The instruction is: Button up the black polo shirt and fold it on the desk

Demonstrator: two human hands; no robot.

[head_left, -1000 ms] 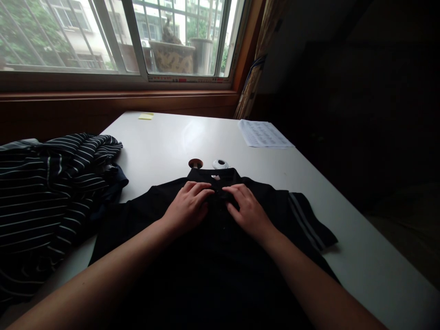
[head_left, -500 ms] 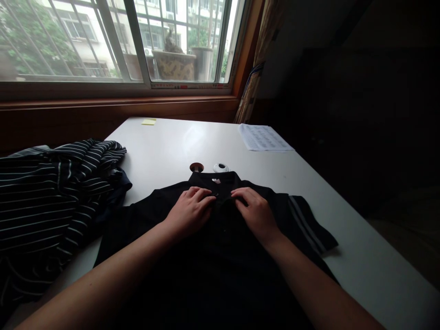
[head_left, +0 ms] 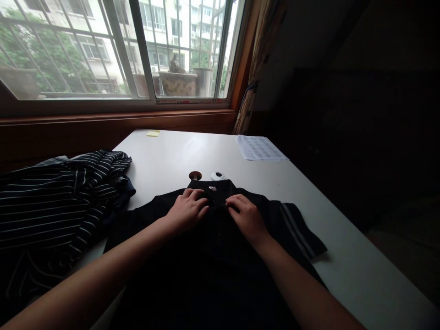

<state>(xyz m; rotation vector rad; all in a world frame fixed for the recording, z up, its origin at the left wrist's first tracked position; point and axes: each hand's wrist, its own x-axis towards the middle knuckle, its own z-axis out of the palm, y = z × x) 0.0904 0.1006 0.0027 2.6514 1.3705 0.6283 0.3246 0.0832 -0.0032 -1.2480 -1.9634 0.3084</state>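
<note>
A black short-sleeved polo shirt point(head_left: 209, 266) lies spread out, front up, its collar point(head_left: 213, 183) toward the window and a small pale label inside the neck. My left hand point(head_left: 188, 210) is on the left side of the collar, its bent fingers and thumb closed on the cloth. On the other side, my right hand point(head_left: 246, 216) pinches the collar edge between thumb and fingers. The fingertips of both hands are partly lost against the dark fabric. Two grey stripes run along the right sleeve point(head_left: 299, 229).
A heap of striped dark clothes point(head_left: 58, 206) covers the left of the white table point(head_left: 347, 256). Beyond the collar are a round table hole point(head_left: 195, 175) and a white ring-shaped piece point(head_left: 217, 176). Printed sheets point(head_left: 261, 148) and a yellow note point(head_left: 153, 133) lie farther back, below a barred window point(head_left: 182, 103).
The camera has tilted up slightly, so the scene sits lower. Both hands remain at the collar; the left fingers have shifted a little and spread slightly from the thumb.
</note>
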